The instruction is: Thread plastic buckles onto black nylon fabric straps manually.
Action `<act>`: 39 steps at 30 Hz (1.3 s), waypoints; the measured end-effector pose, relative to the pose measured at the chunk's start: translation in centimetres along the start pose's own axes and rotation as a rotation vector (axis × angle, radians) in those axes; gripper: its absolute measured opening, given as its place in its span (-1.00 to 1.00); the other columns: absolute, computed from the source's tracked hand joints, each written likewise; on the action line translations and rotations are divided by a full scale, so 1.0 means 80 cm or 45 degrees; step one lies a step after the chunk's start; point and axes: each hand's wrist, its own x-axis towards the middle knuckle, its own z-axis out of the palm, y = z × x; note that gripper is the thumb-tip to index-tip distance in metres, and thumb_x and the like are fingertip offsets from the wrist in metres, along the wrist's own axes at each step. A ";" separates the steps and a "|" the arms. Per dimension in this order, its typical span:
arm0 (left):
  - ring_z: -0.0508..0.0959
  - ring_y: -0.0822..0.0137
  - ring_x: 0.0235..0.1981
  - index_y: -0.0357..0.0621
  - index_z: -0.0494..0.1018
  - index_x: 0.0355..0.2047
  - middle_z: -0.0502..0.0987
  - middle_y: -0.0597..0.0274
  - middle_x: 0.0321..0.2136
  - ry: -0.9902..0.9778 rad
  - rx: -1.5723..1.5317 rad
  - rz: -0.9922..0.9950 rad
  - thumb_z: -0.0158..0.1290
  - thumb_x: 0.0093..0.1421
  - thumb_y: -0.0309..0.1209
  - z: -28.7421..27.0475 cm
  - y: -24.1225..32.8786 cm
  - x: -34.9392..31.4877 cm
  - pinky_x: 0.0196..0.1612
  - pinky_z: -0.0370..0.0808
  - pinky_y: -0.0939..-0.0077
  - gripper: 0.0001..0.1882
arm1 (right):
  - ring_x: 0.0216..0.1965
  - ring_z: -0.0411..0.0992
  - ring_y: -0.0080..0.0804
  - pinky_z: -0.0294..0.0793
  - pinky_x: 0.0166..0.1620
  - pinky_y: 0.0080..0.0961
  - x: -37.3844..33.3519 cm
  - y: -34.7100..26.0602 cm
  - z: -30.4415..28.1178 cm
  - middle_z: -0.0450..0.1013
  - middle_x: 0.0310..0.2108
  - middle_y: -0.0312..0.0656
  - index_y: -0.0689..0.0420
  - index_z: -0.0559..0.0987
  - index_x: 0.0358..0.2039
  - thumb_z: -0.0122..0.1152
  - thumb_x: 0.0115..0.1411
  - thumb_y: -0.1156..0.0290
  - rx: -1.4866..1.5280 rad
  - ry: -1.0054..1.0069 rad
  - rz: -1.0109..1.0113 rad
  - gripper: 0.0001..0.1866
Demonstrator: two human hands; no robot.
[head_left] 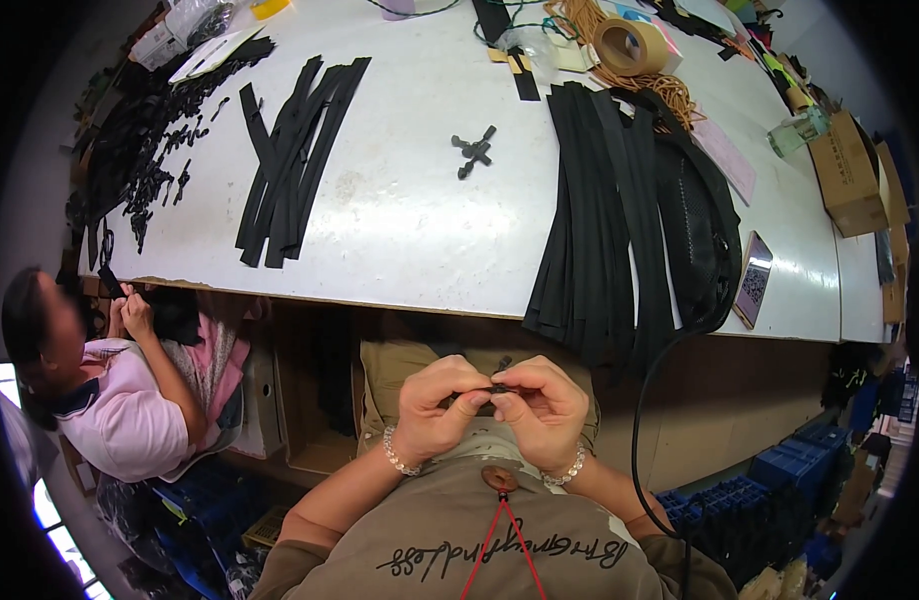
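Both hands meet above the lap, before the near edge of the white table. I see the left hand and the right hand, thumbs and forefingers pinched together on a small black piece between the fingertips; it is mostly hidden, and I cannot tell its kind. Beyond, I note a cluster of black parts between two groups of strips: the left black strips and the right black strips, which overhang the near edge. A black bag lies beside the latter, with a phone near it. At far left, a co-worker holds a black item.
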 end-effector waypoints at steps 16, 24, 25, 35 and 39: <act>0.41 0.34 -0.51 -0.26 0.47 -0.42 0.46 0.19 -0.52 0.063 -0.204 0.120 0.08 0.11 -0.46 0.004 -0.023 -0.006 -0.44 0.33 0.53 -0.90 | -0.45 0.40 -0.50 0.41 -0.38 -0.65 0.002 0.005 0.005 0.43 -0.43 -0.15 0.29 0.48 -0.42 0.29 -0.14 0.74 0.056 0.118 -0.148 -0.76; 0.42 0.35 -0.49 -0.27 0.46 -0.41 0.46 0.18 -0.51 0.072 -0.185 0.029 0.10 0.09 -0.48 0.004 -0.023 -0.010 -0.43 0.34 0.56 -0.90 | -0.39 0.40 -0.50 0.42 -0.33 -0.64 0.004 0.010 -0.006 0.42 -0.40 -0.14 0.30 0.48 -0.43 0.28 -0.11 0.73 -0.057 0.013 -0.074 -0.80; 0.42 0.36 -0.49 -0.28 0.46 -0.41 0.46 0.18 -0.51 0.085 -0.193 0.014 0.12 0.07 -0.49 0.004 -0.024 -0.011 -0.42 0.35 0.57 -0.89 | -0.43 0.41 -0.52 0.41 -0.36 -0.65 0.004 0.011 -0.005 0.45 -0.43 -0.15 0.29 0.50 -0.45 0.29 -0.11 0.70 0.008 0.061 -0.009 -0.82; 0.49 0.38 -0.47 -0.28 0.51 -0.40 0.52 0.15 -0.50 0.150 -0.173 0.028 0.20 -0.06 -0.60 0.000 -0.016 -0.007 -0.40 0.40 0.60 -0.84 | -0.42 0.41 -0.53 0.42 -0.36 -0.68 0.002 0.011 -0.008 0.44 -0.40 -0.16 0.31 0.52 -0.39 0.20 -0.03 0.73 -0.006 -0.058 0.068 -0.85; 0.50 0.38 -0.49 -0.28 0.52 -0.42 0.53 0.14 -0.50 0.129 -0.202 -0.010 0.18 -0.06 -0.62 -0.001 -0.012 -0.007 -0.44 0.40 0.62 -0.86 | -0.43 0.40 -0.54 0.44 -0.38 -0.69 0.001 0.012 -0.005 0.40 -0.36 -0.14 0.33 0.50 -0.39 0.13 0.01 0.76 0.316 -0.056 0.165 -0.87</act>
